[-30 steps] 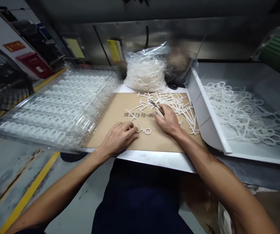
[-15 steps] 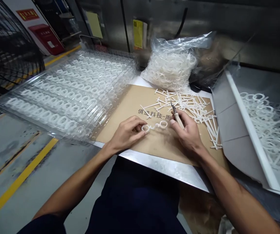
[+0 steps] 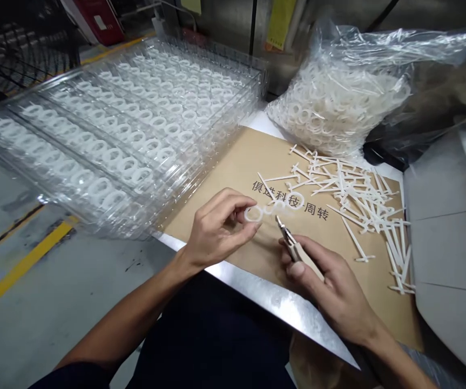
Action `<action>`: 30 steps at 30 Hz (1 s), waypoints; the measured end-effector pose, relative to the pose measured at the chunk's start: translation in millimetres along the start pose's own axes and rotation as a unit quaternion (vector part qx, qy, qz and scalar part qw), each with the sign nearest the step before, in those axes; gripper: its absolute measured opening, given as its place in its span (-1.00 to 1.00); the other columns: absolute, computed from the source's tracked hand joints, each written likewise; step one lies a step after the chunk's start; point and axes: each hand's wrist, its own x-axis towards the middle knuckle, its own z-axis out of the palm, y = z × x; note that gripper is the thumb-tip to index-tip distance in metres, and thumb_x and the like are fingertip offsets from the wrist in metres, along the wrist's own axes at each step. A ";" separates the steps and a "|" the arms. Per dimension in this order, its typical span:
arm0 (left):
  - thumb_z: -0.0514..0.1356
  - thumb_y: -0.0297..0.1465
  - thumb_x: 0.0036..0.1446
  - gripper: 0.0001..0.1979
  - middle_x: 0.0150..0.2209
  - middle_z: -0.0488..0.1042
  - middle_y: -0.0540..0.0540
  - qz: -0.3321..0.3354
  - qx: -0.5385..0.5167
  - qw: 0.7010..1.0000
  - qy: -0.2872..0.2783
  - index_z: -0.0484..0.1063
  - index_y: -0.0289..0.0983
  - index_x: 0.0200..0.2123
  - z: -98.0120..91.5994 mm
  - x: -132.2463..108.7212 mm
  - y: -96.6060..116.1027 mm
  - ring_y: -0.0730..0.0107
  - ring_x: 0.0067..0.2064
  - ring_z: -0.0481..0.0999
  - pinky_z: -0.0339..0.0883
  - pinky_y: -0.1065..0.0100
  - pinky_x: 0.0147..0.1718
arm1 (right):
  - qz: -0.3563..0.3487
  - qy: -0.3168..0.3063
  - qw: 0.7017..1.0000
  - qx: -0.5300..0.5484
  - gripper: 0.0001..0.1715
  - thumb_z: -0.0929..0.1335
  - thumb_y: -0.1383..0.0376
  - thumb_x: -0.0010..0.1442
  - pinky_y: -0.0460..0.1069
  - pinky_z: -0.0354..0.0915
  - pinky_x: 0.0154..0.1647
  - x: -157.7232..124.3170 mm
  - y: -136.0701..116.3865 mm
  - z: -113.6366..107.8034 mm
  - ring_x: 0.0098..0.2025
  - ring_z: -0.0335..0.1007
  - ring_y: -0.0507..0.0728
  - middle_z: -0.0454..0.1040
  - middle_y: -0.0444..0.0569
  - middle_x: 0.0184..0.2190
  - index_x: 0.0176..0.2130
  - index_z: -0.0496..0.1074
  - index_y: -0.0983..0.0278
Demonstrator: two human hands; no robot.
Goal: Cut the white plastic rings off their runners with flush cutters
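My left hand (image 3: 218, 229) pinches a white plastic double-ring piece (image 3: 254, 214) by its nearer ring, holding it over the brown cardboard sheet (image 3: 233, 173). My right hand (image 3: 325, 286) grips small side cutters (image 3: 288, 240) with tan handles, their metal jaws pointing up and left, a little short of the piece. The two hands are close but apart. Beyond the cutters, a loose heap of white plastic runner sticks (image 3: 354, 200) lies on the cardboard, with printed Chinese characters (image 3: 289, 202) under the piece.
Stacked transparent trays (image 3: 115, 135) full of white rings sit to the left. A plastic bag of white parts (image 3: 333, 97) stands behind the cardboard. A grey-white bin wall (image 3: 447, 254) rises at right. The steel table edge (image 3: 273, 300) runs in front of me.
My view has shifted closer and turned to the right. My right hand has drawn back from the heap with the cutters, and my left hand now lifts the ring piece.
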 end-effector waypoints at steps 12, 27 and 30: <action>0.37 -0.54 0.18 -0.76 -0.26 0.52 -0.12 0.033 -0.007 0.999 0.000 0.54 -0.40 -0.07 2.3 -2.0 3.3 0.52 -0.33 0.47 0.43 0.47 -0.39 | 0.081 -0.065 0.992 0.072 -0.58 0.26 -0.04 0.50 -0.05 0.23 -0.42 -5.0 -11.8 4.5 -0.29 0.35 0.12 0.44 -0.03 -0.30 -0.13 0.42 0.24; 0.36 -0.53 0.20 -0.78 -0.25 0.55 -0.12 0.049 -0.005 0.999 -0.009 0.54 -0.36 -0.07 3.5 -1.5 4.0 0.53 -0.35 0.47 0.45 0.47 -0.40 | 0.090 -0.056 0.990 0.094 -0.57 0.25 -0.04 0.52 -0.06 0.14 -0.47 -6.3 -7.4 6.2 -0.37 0.25 0.07 0.40 -0.06 -0.33 -0.13 0.43 0.23; 0.35 -0.53 0.21 -0.78 -0.25 0.55 -0.11 0.047 -0.002 0.999 -0.012 0.54 -0.36 -0.07 3.6 -1.6 4.3 0.53 -0.34 0.48 0.45 0.47 -0.40 | 0.087 -0.056 0.990 0.094 -0.59 0.26 -0.02 0.52 -0.06 0.15 -0.46 -6.0 -6.8 7.1 -0.38 0.23 0.06 0.39 -0.08 -0.34 -0.11 0.44 0.23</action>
